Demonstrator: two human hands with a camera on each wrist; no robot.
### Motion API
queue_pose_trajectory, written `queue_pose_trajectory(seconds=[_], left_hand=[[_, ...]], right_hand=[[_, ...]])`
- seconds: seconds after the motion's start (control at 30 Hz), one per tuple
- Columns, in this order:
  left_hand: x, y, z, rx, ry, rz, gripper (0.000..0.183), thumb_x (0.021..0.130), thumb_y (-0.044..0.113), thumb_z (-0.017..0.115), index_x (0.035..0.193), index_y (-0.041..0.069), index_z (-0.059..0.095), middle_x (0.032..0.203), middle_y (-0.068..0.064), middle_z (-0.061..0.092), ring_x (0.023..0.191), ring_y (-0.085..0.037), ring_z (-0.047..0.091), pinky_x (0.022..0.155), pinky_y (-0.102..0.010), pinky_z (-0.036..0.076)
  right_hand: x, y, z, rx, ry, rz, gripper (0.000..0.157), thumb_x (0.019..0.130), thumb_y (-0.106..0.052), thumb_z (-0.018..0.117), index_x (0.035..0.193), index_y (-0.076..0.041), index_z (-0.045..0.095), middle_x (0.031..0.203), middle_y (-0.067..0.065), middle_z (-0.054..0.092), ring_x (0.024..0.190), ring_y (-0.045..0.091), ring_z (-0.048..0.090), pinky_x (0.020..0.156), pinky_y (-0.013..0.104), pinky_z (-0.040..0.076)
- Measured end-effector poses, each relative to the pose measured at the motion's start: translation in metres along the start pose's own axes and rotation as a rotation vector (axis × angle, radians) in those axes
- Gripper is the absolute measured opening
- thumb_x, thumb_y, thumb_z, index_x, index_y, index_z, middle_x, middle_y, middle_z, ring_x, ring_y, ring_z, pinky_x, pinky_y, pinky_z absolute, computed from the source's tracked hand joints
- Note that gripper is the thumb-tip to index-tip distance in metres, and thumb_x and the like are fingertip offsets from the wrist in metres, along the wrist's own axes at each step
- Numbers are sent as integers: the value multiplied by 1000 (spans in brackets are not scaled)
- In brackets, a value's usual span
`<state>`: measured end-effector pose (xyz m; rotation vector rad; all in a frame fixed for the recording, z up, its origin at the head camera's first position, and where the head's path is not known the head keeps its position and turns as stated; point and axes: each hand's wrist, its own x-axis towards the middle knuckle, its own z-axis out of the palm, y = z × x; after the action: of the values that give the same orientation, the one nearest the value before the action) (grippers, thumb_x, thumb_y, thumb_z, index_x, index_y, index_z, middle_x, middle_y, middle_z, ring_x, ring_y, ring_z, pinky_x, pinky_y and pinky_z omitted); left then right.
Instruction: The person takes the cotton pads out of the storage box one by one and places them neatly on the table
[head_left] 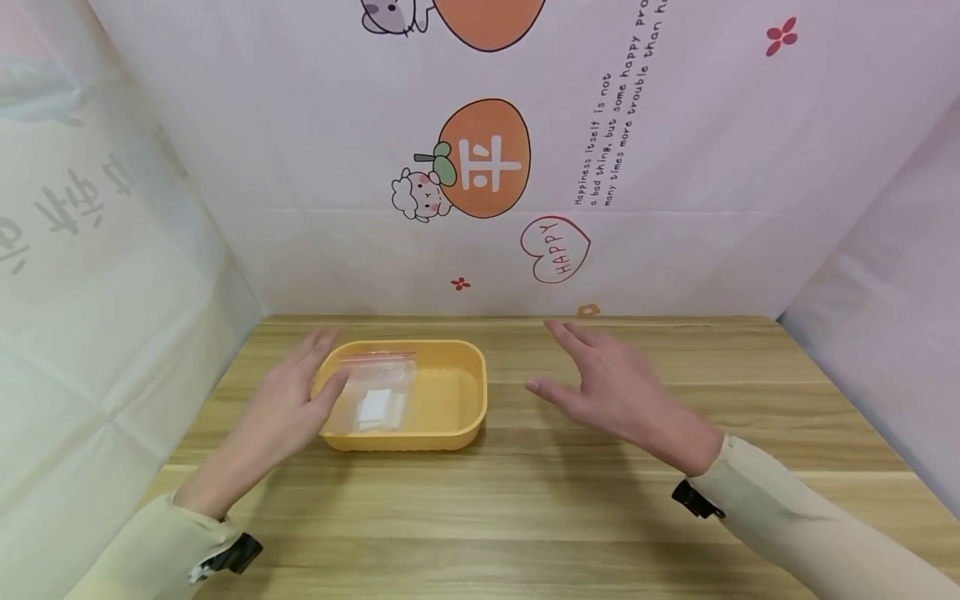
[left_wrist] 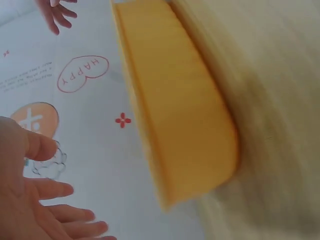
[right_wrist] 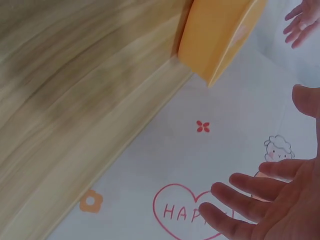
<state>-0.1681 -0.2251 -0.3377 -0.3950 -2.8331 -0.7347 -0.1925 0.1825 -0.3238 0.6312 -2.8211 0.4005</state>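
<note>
At the left side, near the hanging cloth (head_left: 112, 317), the left hand (head_left: 279, 410) hovers by the near-left rim of the yellow tray (head_left: 442, 439), its fingers loose and holding nothing. Inside that rim, 1 zip bag (head_left: 382, 372) with a white piece (head_left: 374, 407) lies toward the left end, leaving bare tray floor on its right. Past a gap of wooden tabletop (head_left: 465, 525), the right hand (head_left: 618, 387) hangs with fingers extended and released, more wood stretching to the right edge.
</note>
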Motion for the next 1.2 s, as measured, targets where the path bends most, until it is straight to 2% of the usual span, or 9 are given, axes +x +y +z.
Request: queue_pose_trajectory(seconds=[0.17, 0.37, 0.4, 0.5, 0.57, 0.6, 0.73, 1.0, 1.2], left_hand=[[-9, -14, 4, -45, 29, 19, 63, 110, 28, 55, 162, -1, 35, 162, -33, 33, 146, -57, 33, 114, -72, 31], [-20, -26, 11, -52, 19, -26, 66, 107, 24, 62, 160, -6, 37, 157, -34, 41, 138, -56, 44, 112, -70, 36], [-22, -27, 12, -51, 14, -39, 67, 106, 25, 63, 160, -7, 36, 155, -34, 44, 127, -55, 56, 110, -69, 41], [-26, -30, 16, -55, -6, -73, 71, 105, 25, 65, 159, -9, 35, 150, -35, 49, 92, -45, 68, 101, -65, 49], [-28, -33, 19, -56, -16, -86, 71, 104, 24, 65, 158, -11, 35, 147, -37, 50, 89, -45, 69, 98, -64, 51], [-28, -34, 20, -63, -21, -87, 71, 105, 24, 65, 158, -12, 34, 146, -37, 51, 89, -45, 69, 96, -64, 51], [-32, -38, 22, -103, -22, -75, 68, 105, 19, 65, 155, -15, 35, 144, -36, 52, 128, -55, 55, 100, -67, 50], [-38, -43, 24, -199, -31, -53, 63, 104, 7, 65, 153, -18, 36, 148, -36, 47, 126, -49, 59, 98, -55, 54], [-38, -45, 26, -247, -55, -80, 62, 105, 10, 65, 153, -18, 36, 149, -35, 45, 126, -45, 61, 98, -49, 54]], right_hand=[[-1, -7, 1, 21, 6, -37, 90, 94, -70, 65, 159, -9, 48, 152, 18, 55, 135, 42, 55, 101, 66, 50], [-1, -12, 4, 57, -9, -57, 87, 93, -62, 72, 158, -9, 49, 151, 18, 57, 134, 43, 56, 103, 64, 49], [-1, -13, 4, 66, -11, -56, 87, 93, -62, 72, 158, -9, 49, 151, 18, 57, 134, 43, 56, 103, 65, 49], [-2, -14, 6, 83, -13, -59, 86, 93, -62, 73, 159, -11, 49, 150, 18, 58, 134, 43, 56, 102, 65, 49], [-1, -15, 8, 92, -12, -66, 86, 93, -61, 73, 159, -12, 49, 149, 19, 59, 133, 42, 57, 103, 64, 50], [-1, -16, 9, 97, -13, -69, 86, 93, -61, 73, 159, -11, 49, 149, 19, 58, 134, 42, 57, 103, 64, 50], [-1, -16, 12, 111, -18, -73, 87, 92, -61, 74, 158, -10, 49, 150, 19, 58, 134, 42, 57, 105, 61, 50], [1, -20, 18, 162, -22, -81, 85, 89, -58, 79, 156, -11, 53, 148, 16, 60, 133, 38, 59, 106, 58, 50], [5, -23, 22, 198, -22, -78, 84, 88, -54, 83, 154, -10, 55, 147, 13, 61, 132, 34, 60, 106, 55, 52]])
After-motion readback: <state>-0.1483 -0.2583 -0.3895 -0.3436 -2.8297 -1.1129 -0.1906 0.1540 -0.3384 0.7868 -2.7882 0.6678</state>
